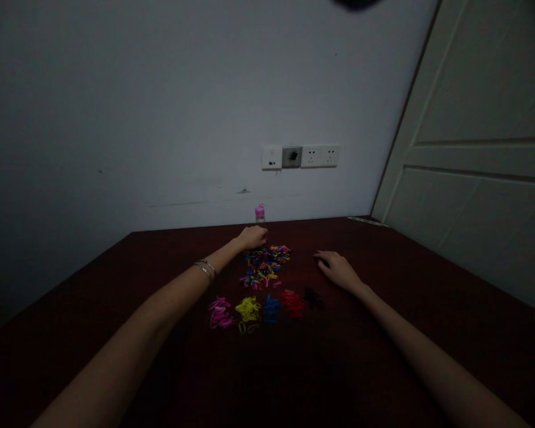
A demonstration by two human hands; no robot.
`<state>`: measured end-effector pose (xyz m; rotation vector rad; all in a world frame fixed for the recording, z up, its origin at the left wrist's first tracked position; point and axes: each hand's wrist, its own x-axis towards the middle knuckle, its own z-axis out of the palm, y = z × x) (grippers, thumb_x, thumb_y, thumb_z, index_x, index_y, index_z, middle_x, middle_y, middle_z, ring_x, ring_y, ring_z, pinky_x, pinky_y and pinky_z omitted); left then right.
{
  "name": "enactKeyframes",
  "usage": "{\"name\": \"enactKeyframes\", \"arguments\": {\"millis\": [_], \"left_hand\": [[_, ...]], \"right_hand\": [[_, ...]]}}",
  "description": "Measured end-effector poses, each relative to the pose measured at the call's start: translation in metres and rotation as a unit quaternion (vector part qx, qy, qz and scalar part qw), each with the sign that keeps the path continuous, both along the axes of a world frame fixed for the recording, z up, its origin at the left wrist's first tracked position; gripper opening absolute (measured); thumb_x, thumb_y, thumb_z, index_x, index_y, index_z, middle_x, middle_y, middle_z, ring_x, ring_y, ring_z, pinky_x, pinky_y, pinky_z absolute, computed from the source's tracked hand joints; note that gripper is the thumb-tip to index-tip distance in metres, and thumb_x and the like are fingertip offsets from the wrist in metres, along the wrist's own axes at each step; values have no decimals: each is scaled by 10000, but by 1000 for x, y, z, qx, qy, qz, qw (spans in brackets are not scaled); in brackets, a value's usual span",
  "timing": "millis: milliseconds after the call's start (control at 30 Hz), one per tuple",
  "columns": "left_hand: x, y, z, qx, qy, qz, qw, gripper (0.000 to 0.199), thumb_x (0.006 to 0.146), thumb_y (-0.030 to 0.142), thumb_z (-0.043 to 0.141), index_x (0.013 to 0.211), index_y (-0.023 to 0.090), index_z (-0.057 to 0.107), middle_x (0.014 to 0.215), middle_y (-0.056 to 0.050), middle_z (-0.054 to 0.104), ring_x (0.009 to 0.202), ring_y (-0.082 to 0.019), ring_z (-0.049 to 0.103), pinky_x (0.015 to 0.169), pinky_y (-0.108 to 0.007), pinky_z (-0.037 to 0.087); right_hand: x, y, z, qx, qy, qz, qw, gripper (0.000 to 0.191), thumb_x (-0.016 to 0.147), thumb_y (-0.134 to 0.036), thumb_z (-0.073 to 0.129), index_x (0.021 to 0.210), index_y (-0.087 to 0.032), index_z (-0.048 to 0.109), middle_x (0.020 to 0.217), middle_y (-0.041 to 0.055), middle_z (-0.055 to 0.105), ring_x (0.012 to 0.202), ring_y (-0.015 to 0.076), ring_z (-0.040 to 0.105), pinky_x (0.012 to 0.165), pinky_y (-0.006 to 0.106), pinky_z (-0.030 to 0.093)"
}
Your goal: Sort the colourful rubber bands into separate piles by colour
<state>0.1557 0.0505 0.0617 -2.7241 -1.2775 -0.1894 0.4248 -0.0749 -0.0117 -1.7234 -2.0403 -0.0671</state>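
My left hand [253, 237] is at the far edge of a mixed pile of small coloured bands [265, 264], its fingers curled down; what they hold, if anything, is hidden. Just behind it stands a clear bottle with a pink cap [260, 213]. My right hand [334, 266] rests on the dark table to the right of the pile, fingers extended and holding nothing. Nearer me lie sorted heaps in a row: pink bands [220, 313], yellow bands [248, 309], blue bands [271, 309], red bands [293, 304] and black bands [312, 297].
The dark red table [169, 252] meets a pale wall [182, 107] with a row of sockets [311, 156]. On the right is a panelled door [477, 148]. A thin strip [368, 221] lies at the table's back right edge.
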Motion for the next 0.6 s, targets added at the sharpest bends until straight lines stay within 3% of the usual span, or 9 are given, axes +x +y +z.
{"name": "enactKeyframes", "arguments": {"millis": [167,333,467,600], "left_hand": [[-36,-40,23,-134,-81,-9,988,96,631,216,586,711,189,632,725,-16,620,707,-151,555,601,-210,364],[-75,-86,35,-291,-127,-22,948,79,535,145,634,603,184,638,577,27,581,553,-97,492,542,-193,327],[-99,-111,35,-377,-112,-40,919,122,516,103,639,600,191,653,525,40,565,500,-87,463,506,-198,307],[-116,-120,25,-427,-131,-21,895,117,492,104,663,565,194,646,500,44,565,478,-91,462,485,-201,305]], "right_hand": [[2,1,-2,0,4,6,1000,375,817,-281,393,1105,-166,603,1199,104,558,1119,228,491,949,376,372],[2,2,-3,4,-5,7,1000,374,818,-275,390,1099,-155,605,1201,110,556,1120,238,490,951,385,372],[3,3,-3,4,-17,10,1000,379,819,-267,387,1106,-143,602,1197,115,558,1115,239,495,952,381,376],[5,4,-5,3,-7,16,1000,379,818,-268,390,1106,-145,603,1203,115,554,1118,241,494,958,384,370]]}}
